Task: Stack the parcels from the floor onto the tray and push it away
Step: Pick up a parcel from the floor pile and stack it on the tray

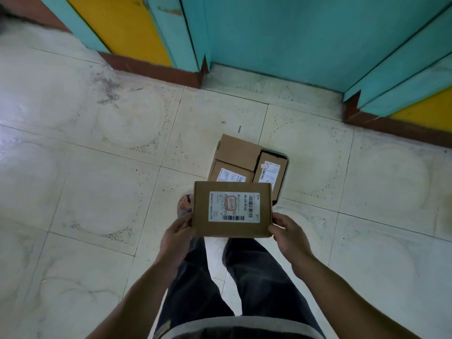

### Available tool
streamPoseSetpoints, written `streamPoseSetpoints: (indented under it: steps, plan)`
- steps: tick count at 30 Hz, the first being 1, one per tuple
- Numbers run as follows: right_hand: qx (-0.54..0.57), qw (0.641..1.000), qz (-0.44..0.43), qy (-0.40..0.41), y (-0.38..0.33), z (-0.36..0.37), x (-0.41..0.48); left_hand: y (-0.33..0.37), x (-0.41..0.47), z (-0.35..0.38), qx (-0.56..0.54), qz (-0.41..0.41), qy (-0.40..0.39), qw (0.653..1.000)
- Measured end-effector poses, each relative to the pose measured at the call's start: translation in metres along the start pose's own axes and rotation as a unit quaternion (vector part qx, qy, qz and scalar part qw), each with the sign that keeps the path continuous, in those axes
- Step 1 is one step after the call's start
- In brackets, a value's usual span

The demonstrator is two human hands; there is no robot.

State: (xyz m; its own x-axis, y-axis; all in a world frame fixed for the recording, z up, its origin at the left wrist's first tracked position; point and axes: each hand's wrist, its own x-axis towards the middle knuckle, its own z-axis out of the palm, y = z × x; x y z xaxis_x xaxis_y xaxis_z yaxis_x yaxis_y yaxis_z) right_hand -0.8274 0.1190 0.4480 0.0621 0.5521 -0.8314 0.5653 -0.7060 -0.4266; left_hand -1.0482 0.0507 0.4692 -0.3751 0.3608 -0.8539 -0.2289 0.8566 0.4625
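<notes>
Lowering the parcel (232, 209) onto the stack looks like the step in hand; you hold it flat and label-up, in the air above your legs, just short of the tray (285, 157); that tray sits on the floor (97, 167) ahead of you, and only its dark rim shows at the right; three boxes lie on it already: a plain box (238, 152) on top at the far left, a labelled box (230, 174) under it, and a side box (269, 172) lower down at the right.

Bend at the knees rather than dropping it; the lower right side seems the better landing spot, since that would level the load; set the far edge down first, then draw your fingers out from beneath; square the edges to the boxes below, because an overhang would likely slip once you push; mind your sandalled foot (185, 204), near the tray's left side.

Your left hand (178, 234) grips the near left corner, thumb over the top edge, fingers curled underneath out of sight; your right hand (286, 232) grips the near right corner the same way, thumb against the side edge; both forearms reach forward and converge on the parcel.
</notes>
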Motion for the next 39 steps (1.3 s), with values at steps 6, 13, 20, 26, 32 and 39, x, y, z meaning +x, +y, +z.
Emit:
streamPoseSetpoints:
  steps: [6, 13, 20, 26, 32, 39]
  plan:
    - [-0.006, 0.999, 0.041, -0.009, 0.010, 0.044, 0.076, -0.004, 0.102, 0.002, 0.042, -0.020, -0.027, 0.999]
    - [0.060, 0.993, 0.100, 0.036, 0.027, 0.100, 0.177, -0.012, 0.235, 0.027, 0.118, -0.029, -0.082, 0.989]
    - [0.106, 0.985, 0.127, 0.040, 0.053, 0.143, 0.281, -0.029, 0.355, 0.056, 0.159, -0.014, -0.103, 0.982]
    - [0.085, 0.989, 0.114, 0.051, 0.072, 0.154, 0.331, -0.049, 0.408, 0.079, 0.175, -0.033, -0.087, 0.980]
    - [0.093, 0.987, 0.119, 0.046, 0.083, 0.159, 0.346, -0.058, 0.422, 0.079, 0.214, -0.016, -0.106, 0.971]
    - [0.081, 0.991, 0.100, 0.035, 0.085, 0.159, 0.349, -0.056, 0.427, 0.086, 0.246, -0.022, -0.113, 0.962]
